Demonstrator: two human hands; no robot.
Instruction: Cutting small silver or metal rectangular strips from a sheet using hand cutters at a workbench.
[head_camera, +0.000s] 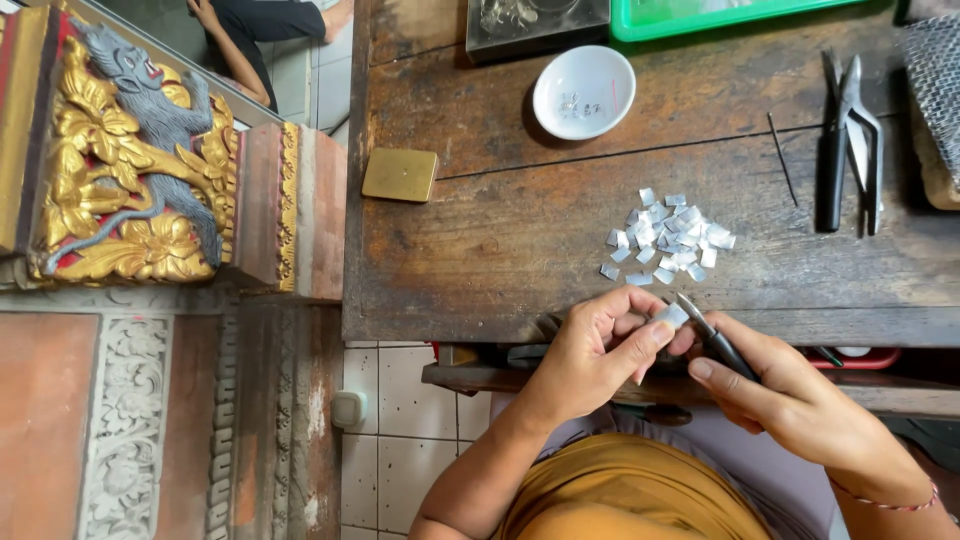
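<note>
Holding a small silver piece (672, 315) at the counter (480, 260) edge, the left hand (590, 355) pinches it while the right hand (790, 395) grips pliers (712, 335) touching it. Bending looks underway; next needs a steady squeeze. More pieces (665, 238) lie just beyond.

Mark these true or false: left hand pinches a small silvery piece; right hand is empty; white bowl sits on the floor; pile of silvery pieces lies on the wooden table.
1. The left hand pinches a small silvery square piece: true.
2. The right hand is empty: false, it holds a dark-handled metal tool.
3. The round white bowl sits on the floor: false, it is on the worn wooden table.
4. A pile of small silvery pieces lies on the table: true.
</note>
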